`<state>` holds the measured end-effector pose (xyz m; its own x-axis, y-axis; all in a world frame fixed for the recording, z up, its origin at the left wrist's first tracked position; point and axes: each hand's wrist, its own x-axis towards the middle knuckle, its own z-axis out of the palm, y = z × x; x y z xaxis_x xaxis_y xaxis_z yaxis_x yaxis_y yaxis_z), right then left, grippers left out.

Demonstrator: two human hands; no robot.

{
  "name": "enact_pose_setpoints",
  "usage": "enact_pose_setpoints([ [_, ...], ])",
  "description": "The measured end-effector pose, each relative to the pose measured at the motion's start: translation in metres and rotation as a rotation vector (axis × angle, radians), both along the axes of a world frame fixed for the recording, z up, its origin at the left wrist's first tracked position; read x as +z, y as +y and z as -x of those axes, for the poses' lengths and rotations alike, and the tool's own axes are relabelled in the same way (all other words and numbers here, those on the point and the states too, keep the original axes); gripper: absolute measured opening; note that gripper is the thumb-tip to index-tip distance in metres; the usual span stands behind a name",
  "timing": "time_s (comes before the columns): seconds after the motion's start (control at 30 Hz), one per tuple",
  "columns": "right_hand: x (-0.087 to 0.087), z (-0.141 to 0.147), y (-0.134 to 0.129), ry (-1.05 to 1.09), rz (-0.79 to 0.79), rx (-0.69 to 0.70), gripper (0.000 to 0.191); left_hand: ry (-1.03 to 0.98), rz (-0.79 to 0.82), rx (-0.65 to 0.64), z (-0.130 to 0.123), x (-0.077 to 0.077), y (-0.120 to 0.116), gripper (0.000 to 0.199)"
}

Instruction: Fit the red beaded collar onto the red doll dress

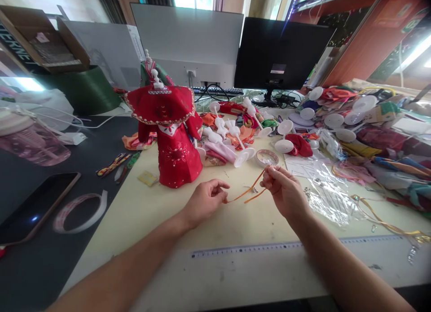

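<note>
A thin orange ribbon [243,194] stretches between my two hands above the pale tabletop. My right hand [281,186] pinches it near the top, and a loose tail of it hangs below those fingers. One end runs to the fingertips of my left hand [208,199], where thumb and fingers are closed on it. Behind my left hand stands a small red doll costume [178,155], upright, with a wide beaded collar and embroidered front. A few tiny silvery pieces [255,190] lie behind the ribbon, close to my right hand.
A tape roll [267,158], white doll stands [241,159] and cloth scraps crowd the back. Clear plastic bags [332,199] and cords [380,217] lie at right. A long ruler [242,249] lies in front. At left are a phone [37,206] and another tape roll [62,220].
</note>
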<state>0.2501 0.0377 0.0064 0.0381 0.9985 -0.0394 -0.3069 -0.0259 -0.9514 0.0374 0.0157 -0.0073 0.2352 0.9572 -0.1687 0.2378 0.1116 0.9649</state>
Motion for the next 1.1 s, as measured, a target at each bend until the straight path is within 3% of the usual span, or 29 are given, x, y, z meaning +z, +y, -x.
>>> enact_pose_setpoints([
  [0.17,0.001,-0.004,-0.001,-0.050,-0.033,0.014,0.013,0.110,-0.009,-0.093,0.006,0.010,-0.002,0.038],
  [0.3,0.002,-0.004,-0.004,-0.130,-0.115,-0.002,0.012,0.214,-0.008,-0.149,0.011,0.018,-0.002,0.028],
  [0.53,0.002,-0.004,-0.006,-0.203,-0.177,-0.028,0.013,0.192,-0.095,-0.022,0.021,0.021,0.005,0.025],
  [0.77,0.005,-0.004,-0.006,-0.183,-0.169,-0.025,0.012,-0.059,-0.098,0.187,0.024,0.014,0.012,0.023],
  [0.9,0.007,-0.004,-0.007,-0.262,-0.170,-0.024,0.013,-0.326,-0.035,0.203,0.024,0.019,0.011,0.019],
  [1.1,0.001,-0.007,-0.004,-0.787,-0.193,-0.001,0.017,-0.569,0.042,0.077,0.023,0.021,0.007,0.019],
])
